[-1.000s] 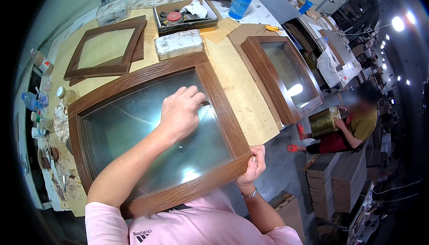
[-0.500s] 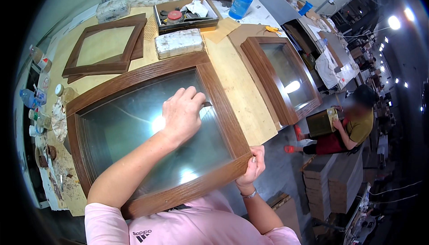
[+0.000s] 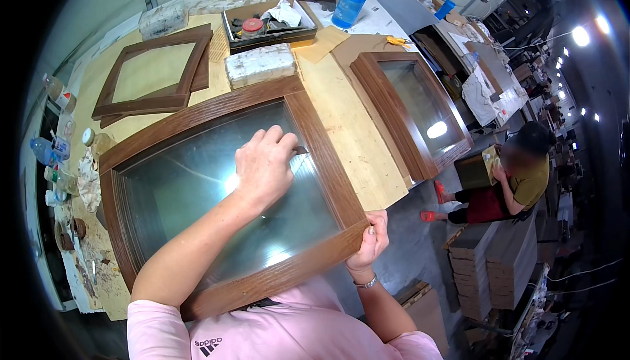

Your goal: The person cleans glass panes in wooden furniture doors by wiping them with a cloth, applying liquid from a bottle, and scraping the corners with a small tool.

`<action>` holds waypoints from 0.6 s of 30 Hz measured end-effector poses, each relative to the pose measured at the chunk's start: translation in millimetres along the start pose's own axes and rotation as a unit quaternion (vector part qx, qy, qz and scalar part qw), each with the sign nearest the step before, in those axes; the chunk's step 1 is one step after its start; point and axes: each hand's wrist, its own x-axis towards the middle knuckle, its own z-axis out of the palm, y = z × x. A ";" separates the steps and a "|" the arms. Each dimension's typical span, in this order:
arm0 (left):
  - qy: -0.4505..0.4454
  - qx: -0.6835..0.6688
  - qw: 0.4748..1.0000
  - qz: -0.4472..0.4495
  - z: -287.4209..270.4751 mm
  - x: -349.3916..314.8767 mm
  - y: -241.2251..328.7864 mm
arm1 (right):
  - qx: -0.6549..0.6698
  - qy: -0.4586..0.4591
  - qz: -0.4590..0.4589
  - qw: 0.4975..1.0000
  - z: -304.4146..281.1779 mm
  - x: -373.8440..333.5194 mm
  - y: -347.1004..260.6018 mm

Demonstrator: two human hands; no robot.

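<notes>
A brown wood-framed glass panel (image 3: pixel 308 196) lies tilted in front of me, its near edge close to my body. My left hand (image 3: pixel 266 166) is over the glass, its fingers closed on a small dark flat tool (image 3: pixel 300 150). Only the tool's end shows, by the inner edge of the frame's right side; I cannot make out its exact kind. At the near right corner, my right hand (image 3: pixel 370 242) grips the frame, thumb on the outer edge and the other fingers partly hidden. Light reflects in the glass.
Stacked framed glass panels (image 3: pixel 420 114) stand right; brown frames (image 3: pixel 154 71) lie far left. A white-wrapped block (image 3: pixel 260 66), a tool tray (image 3: pixel 269 35) and a blue bottle (image 3: pixel 352 2) sit at the back. Bottles (image 3: pixel 49 151) line the left. A seated person (image 3: pixel 525 176) holds a metal can.
My left hand has shifted slightly left and down over the glass, still holding the small tool. My right hand keeps its grip. The seated person's can has tilted and moved.
</notes>
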 end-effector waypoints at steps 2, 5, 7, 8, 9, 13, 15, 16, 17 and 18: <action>-0.002 0.000 1.000 -0.004 0.6 -0.5 -0.2 | -0.003 -0.002 -0.005 1.000 0.0 1.4 -2.1; -0.005 0.002 1.000 -0.013 0.1 -0.6 0.7 | -0.005 -0.007 -0.007 1.000 -0.4 1.4 -0.8; 0.002 0.000 0.999 -0.033 0.9 0.8 -1.3 | -0.009 -0.007 -0.007 1.000 0.0 2.0 -3.3; 0.005 -0.001 0.999 -0.043 1.3 1.1 -2.1 | -0.011 -0.007 -0.006 1.000 0.3 2.2 -4.3; -0.001 -0.004 0.999 -0.039 0.7 0.8 -2.0 | -0.011 -0.008 -0.006 1.000 0.3 2.3 -4.5; -0.022 -0.018 0.999 -0.018 -2.4 0.6 -1.0 | -0.007 -0.003 -0.004 1.000 1.0 2.5 -3.9; -0.028 -0.021 0.999 -0.009 -2.6 0.5 -1.9 | -0.006 0.000 -0.006 1.000 1.4 2.2 -3.2; -0.029 -0.022 0.999 -0.005 -1.9 0.3 -2.7 | -0.008 -0.001 -0.008 1.000 0.6 1.6 -2.1; -0.031 -0.022 0.999 -0.002 -1.5 0.2 -3.3 | -0.009 -0.002 -0.009 1.000 0.3 1.3 -1.4; -0.032 -0.022 0.999 0.006 -1.6 0.5 -3.8 | -0.009 -0.002 -0.010 1.000 0.4 1.3 -1.1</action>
